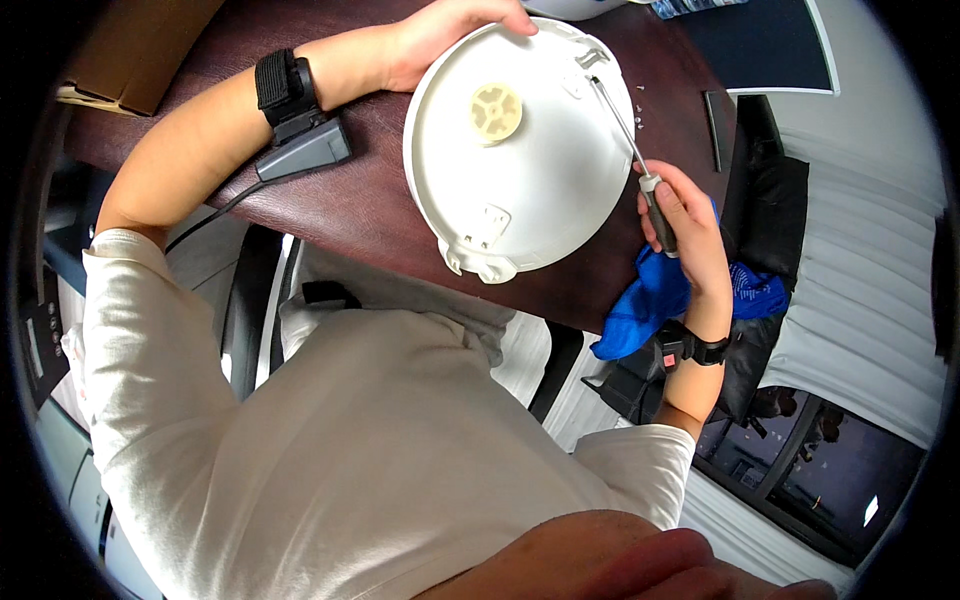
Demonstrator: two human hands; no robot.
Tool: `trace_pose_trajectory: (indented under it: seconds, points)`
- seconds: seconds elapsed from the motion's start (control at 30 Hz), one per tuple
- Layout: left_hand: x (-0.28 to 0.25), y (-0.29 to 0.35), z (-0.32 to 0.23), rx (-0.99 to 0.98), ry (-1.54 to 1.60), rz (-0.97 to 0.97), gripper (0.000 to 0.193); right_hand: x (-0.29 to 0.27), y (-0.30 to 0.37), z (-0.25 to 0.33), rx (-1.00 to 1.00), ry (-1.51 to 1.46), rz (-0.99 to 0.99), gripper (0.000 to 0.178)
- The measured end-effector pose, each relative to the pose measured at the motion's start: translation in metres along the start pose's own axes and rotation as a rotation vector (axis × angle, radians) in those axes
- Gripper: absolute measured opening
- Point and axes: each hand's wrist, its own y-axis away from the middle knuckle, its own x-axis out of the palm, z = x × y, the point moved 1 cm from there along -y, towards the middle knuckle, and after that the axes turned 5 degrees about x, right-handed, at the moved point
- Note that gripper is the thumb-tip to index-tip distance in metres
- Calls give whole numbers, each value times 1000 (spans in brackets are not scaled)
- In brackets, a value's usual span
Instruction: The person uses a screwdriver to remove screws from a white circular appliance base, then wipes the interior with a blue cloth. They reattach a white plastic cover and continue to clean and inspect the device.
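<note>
A round white plastic lid lies tilted on the dark table, with a cream hub on its face and moulded tabs at its near edge. My left hand grips the lid's far left rim; some of its fingers are out of sight. In my right hand is a screwdriver with a dark and light handle, its fingers closed around it. The shaft slants up and left, and its tip reaches a small bracket by the lid's far right edge. Whether it sits in a screw is too small to tell.
Several small screws lie on the brown table right of the lid. A dark flat bar rests near the right edge. Blue cloth is beside my right forearm. At the far left stands a cardboard box.
</note>
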Motion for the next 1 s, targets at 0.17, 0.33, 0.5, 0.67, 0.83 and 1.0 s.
trace_pose_trajectory:
  seconds: [0.17,0.33,0.5,0.67,0.83,1.0]
  points:
    - [2,0,-1,-20,121,11,36,0,3,1,-14,5,25,28]
    - [-1,0,0,-66,102,63,36,3,4,1,-28,4,38,28]
    - [-1,-1,2,-49,70,87,34,6,6,6,-39,27,30,28]
    - [0,0,3,-41,19,74,35,7,8,7,-58,97,3,28]
    - [-2,-2,5,-26,33,78,34,10,9,9,-49,136,-17,27]
    - [-2,0,5,-8,-38,64,35,12,12,13,-40,172,-50,27]
